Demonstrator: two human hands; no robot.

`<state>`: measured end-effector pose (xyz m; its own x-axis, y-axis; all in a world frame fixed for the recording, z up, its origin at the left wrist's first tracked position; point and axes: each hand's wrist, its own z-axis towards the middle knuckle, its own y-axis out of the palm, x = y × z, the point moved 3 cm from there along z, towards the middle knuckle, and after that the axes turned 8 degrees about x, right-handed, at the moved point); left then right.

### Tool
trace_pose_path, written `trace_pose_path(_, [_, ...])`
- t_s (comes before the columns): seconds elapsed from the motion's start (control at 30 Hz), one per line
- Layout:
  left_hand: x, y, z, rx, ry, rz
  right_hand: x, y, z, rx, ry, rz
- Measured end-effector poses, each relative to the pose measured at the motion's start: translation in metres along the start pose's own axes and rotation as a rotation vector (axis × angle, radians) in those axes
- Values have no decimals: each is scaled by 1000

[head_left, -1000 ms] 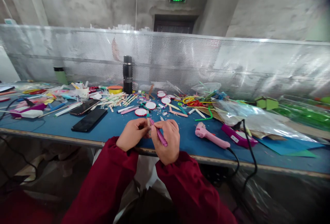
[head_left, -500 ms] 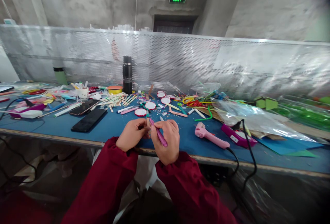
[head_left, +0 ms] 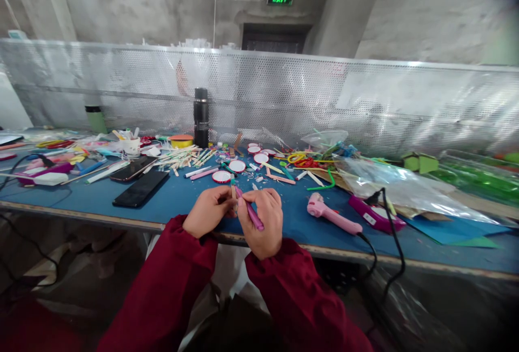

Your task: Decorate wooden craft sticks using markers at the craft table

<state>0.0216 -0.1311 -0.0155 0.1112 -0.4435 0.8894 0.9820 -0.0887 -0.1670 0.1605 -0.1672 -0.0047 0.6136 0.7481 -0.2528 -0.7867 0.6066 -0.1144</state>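
Both my hands meet over the near edge of the blue table (head_left: 182, 198). My right hand (head_left: 263, 222) grips a pink marker (head_left: 252, 214) like a pen, tip pointing up-left. My left hand (head_left: 208, 208) pinches a small wooden stick (head_left: 233, 190) with a green end, held upright against the marker's tip. Both sleeves are dark red. Just beyond my fingers lie round red-rimmed white discs (head_left: 221, 176) and scattered sticks.
A pink glue gun (head_left: 330, 214) with a black cord lies to the right, a purple one (head_left: 375, 212) beside it under a plastic bag (head_left: 397, 187). Two phones (head_left: 140, 188) lie to the left. A black flask (head_left: 200, 118) stands by the perforated metal screen (head_left: 284, 98).
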Motion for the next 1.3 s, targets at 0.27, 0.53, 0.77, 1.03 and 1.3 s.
trace_pose_path(0.27, [0,0,0,10,14,29,0,0,1,6,1,9])
trace_pose_path(0.53, [1,0,0,4,33,56,-2,1,2,-29,-28,20])
trace_pose_path(0.77, [-1,0,0,2,7,21,-1,0,0,12,-5,-3])
trace_pose_path(1.03, [-1,0,0,-2,20,33,-1,-1,0,12,-6,-1])
trace_pose_path(1.3, [0,-1,0,9,35,57,-2,1,1,-41,-20,14])
